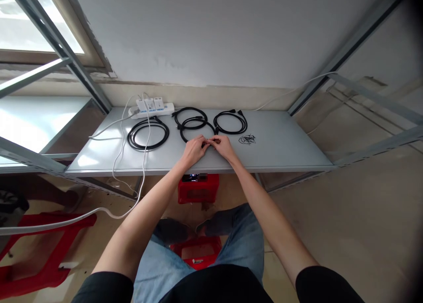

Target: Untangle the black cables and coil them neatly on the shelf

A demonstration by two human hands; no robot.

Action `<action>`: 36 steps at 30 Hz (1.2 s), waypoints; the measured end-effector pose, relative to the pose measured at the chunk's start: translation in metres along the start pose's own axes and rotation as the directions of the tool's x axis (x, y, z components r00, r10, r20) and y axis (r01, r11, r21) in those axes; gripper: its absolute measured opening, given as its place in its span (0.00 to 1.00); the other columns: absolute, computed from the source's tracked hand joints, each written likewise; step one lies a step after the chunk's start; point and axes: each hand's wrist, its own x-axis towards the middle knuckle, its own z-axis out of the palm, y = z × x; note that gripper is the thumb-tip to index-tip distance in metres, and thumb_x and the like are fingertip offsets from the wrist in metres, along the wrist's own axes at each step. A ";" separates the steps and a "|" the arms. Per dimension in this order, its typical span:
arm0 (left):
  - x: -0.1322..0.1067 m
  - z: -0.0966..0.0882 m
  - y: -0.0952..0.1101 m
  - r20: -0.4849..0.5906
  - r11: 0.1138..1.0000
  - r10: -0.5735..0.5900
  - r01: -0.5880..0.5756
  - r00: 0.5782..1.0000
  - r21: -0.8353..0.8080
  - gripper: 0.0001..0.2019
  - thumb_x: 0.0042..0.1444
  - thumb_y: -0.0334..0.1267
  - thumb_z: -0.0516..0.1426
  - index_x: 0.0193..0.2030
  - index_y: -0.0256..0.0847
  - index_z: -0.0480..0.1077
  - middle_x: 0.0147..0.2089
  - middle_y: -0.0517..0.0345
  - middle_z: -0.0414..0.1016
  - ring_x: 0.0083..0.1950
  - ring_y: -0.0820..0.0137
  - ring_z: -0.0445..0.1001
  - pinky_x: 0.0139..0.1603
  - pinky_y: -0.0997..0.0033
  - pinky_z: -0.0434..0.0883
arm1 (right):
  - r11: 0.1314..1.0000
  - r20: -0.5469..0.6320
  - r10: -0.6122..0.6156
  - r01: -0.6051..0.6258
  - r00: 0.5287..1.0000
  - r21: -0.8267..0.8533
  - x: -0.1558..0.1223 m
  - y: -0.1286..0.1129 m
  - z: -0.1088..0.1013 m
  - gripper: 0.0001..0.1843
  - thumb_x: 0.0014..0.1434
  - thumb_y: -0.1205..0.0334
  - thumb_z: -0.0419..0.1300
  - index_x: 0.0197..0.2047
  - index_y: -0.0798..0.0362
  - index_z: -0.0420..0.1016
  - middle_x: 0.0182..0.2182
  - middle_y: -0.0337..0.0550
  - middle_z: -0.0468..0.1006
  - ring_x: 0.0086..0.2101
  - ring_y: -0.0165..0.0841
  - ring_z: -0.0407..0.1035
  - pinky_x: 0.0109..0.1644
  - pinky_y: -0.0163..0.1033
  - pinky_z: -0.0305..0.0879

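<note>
My left hand [194, 148] and my right hand [223, 145] meet at the middle of a grey metal shelf [284, 149]. Both pinch the near side of a coiled black cable [195, 127], their fingertips almost touching. What sits between the fingers is too small to name, perhaps a thin tie. A larger black cable coil [147, 134] lies to the left. Another black coil [230, 122] lies to the right, and one more [190, 115] behind. A small tangle of black wire ties [247, 139] rests just right of my right hand.
A white power strip [151, 109] with white chargers sits at the back left, its white cords [123, 149] trailing over the shelf's front edge to the floor. Red plastic stools [198, 189] stand under and in front of the shelf. Slanted metal braces frame both sides.
</note>
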 end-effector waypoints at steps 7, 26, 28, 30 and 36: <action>0.001 0.001 0.001 0.048 0.991 0.043 -0.048 0.998 0.126 0.14 0.79 0.41 0.50 0.51 0.40 0.76 0.53 0.44 0.81 0.50 0.57 0.82 0.45 0.63 0.69 | 0.997 0.022 -0.070 0.069 0.997 0.029 0.001 0.002 0.000 0.33 0.58 0.27 0.66 0.34 0.53 0.83 0.29 0.46 0.81 0.27 0.34 0.68 0.32 0.39 0.66; 0.003 -0.003 -0.005 -0.065 0.994 -0.090 0.086 0.994 -0.071 0.10 0.74 0.36 0.54 0.45 0.43 0.77 0.48 0.49 0.85 0.49 0.57 0.80 0.47 0.63 0.69 | 0.997 0.089 -0.071 0.067 0.994 0.045 0.004 0.012 0.006 0.23 0.53 0.45 0.75 0.42 0.56 0.88 0.30 0.42 0.81 0.30 0.32 0.66 0.38 0.39 0.63; 0.003 -0.002 -0.006 -0.073 0.992 -0.092 0.085 0.993 -0.089 0.09 0.74 0.36 0.55 0.43 0.43 0.76 0.47 0.49 0.84 0.48 0.57 0.80 0.48 0.63 0.69 | 0.997 0.074 -0.071 0.070 0.995 0.012 0.005 0.013 0.008 0.22 0.54 0.44 0.75 0.40 0.55 0.87 0.27 0.40 0.79 0.29 0.31 0.65 0.37 0.39 0.62; 0.004 -0.002 -0.006 -0.102 0.992 -0.087 0.077 0.991 -0.100 0.07 0.73 0.37 0.56 0.42 0.43 0.74 0.46 0.49 0.83 0.48 0.58 0.79 0.50 0.62 0.70 | 0.998 0.072 -0.065 0.066 0.995 -0.013 0.005 0.012 0.009 0.21 0.54 0.44 0.76 0.37 0.55 0.86 0.25 0.39 0.77 0.28 0.31 0.64 0.36 0.39 0.62; 0.001 -0.004 -0.003 -0.123 0.996 -0.052 0.043 0.991 -0.073 0.10 0.76 0.41 0.52 0.42 0.44 0.70 0.47 0.48 0.81 0.48 0.58 0.77 0.52 0.59 0.70 | 0.999 0.071 -0.051 0.050 0.996 0.020 0.005 0.008 0.007 0.22 0.50 0.43 0.77 0.34 0.54 0.84 0.25 0.39 0.77 0.28 0.31 0.64 0.36 0.38 0.61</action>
